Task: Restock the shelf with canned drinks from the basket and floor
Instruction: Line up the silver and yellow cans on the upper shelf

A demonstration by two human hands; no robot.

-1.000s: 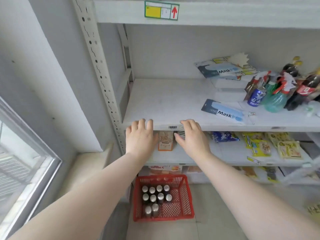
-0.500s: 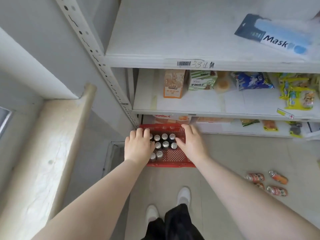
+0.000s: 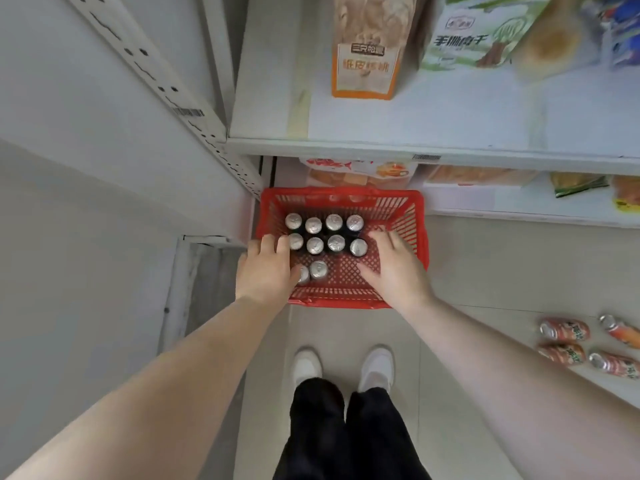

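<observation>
While I look down through the head camera, I see a red plastic basket (image 3: 414, 216) on the pale floor in the middle of the frame, right in front of the bottom of the white metal shelf (image 3: 450, 116). Ten dark drink cans with silver tops (image 3: 336, 242) stand up in the left part of the basket, in two rows of four and one row of two. The left hand (image 3: 265, 268) is over the left edge of the basket with its fingers loose and holding nothing, and it hides part of one can in the near row. The right hand (image 3: 394, 268) is over the right side of the basket, just beside the cans, with its fingers spread and holding nothing. I cannot tell if either hand touches a can. Four orange drink cans (image 3: 564, 329) lie on their sides on the floor at the lower right of the frame, well apart from the basket. An orange snack bag (image 3: 363, 64) and a green and white bag (image 3: 474, 36) sit on the shelf at the top. Two white shoes (image 3: 306, 365) stand at the bottom middle.
</observation>
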